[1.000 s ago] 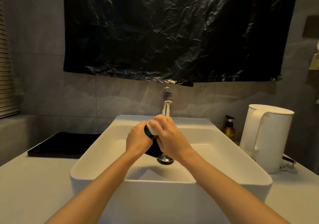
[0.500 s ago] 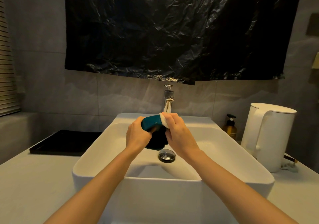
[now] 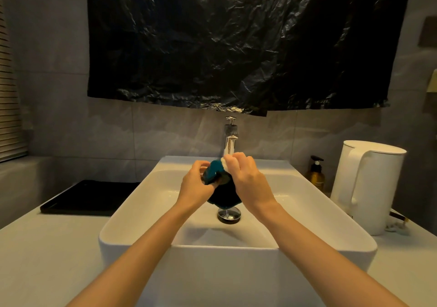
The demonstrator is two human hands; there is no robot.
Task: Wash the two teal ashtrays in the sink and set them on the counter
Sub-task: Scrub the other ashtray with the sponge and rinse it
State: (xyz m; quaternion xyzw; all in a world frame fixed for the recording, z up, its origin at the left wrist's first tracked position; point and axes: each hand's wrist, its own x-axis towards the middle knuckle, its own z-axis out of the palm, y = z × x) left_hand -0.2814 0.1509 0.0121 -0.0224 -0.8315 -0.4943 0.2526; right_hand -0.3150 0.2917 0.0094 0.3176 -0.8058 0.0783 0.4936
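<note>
A person's two bare forearms reach over a white rectangular sink (image 3: 132, 214) that stands on a pale bench (image 3: 35, 259). A teal ashtray (image 3: 214, 171) is held tilted on edge above the middle of the sink, between the two hands and just in front of the chrome tap (image 3: 229, 141) at the sink's back rim.

The left hand (image 3: 196, 184) grips the ashtray from its left side, with the fingers curled round its edge. The right hand (image 3: 248, 181) pinches a small white pad (image 3: 224, 164) in bent fingers and presses it against the ashtray's upper right edge.

Below the hands, above the sink's chrome drain (image 3: 229, 215), hangs a dark teal shape (image 3: 224, 199). Whether it is the second ashtray cannot be told in the dim light.

A black tray (image 3: 89, 198) lies on the bench left of the sink. Right of the sink stand an amber pump bottle (image 3: 315, 177), its label too small to read, and a white kettle (image 3: 369, 183). A crumpled black plastic sheet (image 3: 236, 46) covers the wall above the sink.
</note>
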